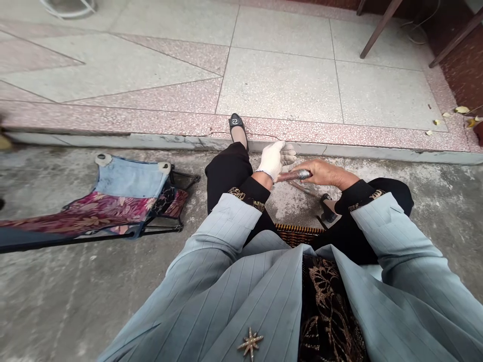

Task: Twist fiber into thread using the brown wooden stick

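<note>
My left hand [274, 157] wears a white glove, its fingers stretched out to the right and nothing visible in them. My right hand [322, 172] is bare and closed around a tool with a brown handle [287, 176]. Silvery wrapping [303, 174] covers the handle's end near the right fingers. The other end of the handle reaches to my left wrist. What kind of tool it is I cannot make out. Below the hands runs a thin reddish rod [302, 189]; whether it belongs to the tool is unclear. Both hands are between my knees.
I sit on a woven seat [298, 234]. My left shoe [235, 120] rests against a raised tiled step [169, 113]; my right shoe [329, 210] is lower, on concrete. A folding fabric chair [126, 178] stands at left. Wooden legs [379, 30] and yellow leaves [461, 109] are at far right.
</note>
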Motion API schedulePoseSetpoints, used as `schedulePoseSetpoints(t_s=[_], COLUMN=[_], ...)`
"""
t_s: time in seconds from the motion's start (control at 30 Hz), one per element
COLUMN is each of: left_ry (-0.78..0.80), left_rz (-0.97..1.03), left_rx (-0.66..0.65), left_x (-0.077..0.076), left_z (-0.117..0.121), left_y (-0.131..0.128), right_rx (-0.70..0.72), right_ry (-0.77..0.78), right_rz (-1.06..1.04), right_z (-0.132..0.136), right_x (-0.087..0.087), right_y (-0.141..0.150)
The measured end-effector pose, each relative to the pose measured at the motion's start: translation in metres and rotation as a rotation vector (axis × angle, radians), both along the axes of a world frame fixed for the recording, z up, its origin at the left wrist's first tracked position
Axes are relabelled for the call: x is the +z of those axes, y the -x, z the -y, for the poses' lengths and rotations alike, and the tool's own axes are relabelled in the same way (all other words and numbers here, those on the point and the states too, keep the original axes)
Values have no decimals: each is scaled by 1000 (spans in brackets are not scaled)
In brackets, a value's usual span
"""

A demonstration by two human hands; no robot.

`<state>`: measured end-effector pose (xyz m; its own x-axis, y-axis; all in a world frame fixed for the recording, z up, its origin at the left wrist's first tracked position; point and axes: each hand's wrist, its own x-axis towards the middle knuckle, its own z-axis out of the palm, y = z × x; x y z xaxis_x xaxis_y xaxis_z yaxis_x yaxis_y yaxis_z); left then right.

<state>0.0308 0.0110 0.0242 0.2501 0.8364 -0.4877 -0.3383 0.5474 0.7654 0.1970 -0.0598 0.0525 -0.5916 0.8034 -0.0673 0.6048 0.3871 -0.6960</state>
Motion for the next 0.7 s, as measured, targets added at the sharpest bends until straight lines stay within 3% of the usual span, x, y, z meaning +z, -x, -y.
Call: schedulePoseSetpoints(t_s=[0.2,0.3,0.4,0.53,0.7], left_ry=[-30,123,178,-6,-246], left_rz=[-13,138,347,411,285], left_rx=[-83,-142,-154,-100,-188], left_x=[3,4,11,21,14], left_z=[-4,-8,-5,6,7], left_y=[5,10,14,11,8], right_rx=[45,20,-126,-347,-450], right_ry=[-123,-93,-48,79,309], right_rz=[223,163,79,-157,-481], right_z=[10,8,4,-2,-5], right_x=[-13,-13,-12,-8,6], right_y=[4,4,5,2,-7])
